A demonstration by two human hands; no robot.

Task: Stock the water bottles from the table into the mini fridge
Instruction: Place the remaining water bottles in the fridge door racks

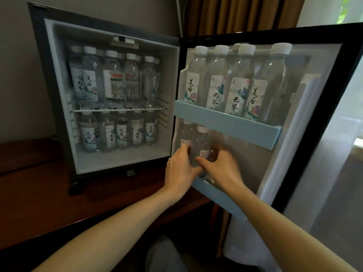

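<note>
Both hands (179, 169) (220, 169) clasp bottle (202, 142) beneath crowded upper door shelf (225, 122)

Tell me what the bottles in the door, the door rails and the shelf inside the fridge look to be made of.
Door bottles: clear, thin plastic with white caps and paper-like printed labels; you see through them. Door rails: pale blue, matte, probably moulded plastic. Inner shelf: thin white bars, likely coated wire.

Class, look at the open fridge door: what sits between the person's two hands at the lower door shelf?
In the head view, a water bottle with a white cap stands between the left hand and the right hand, both closed around it above the lower door shelf.
</note>
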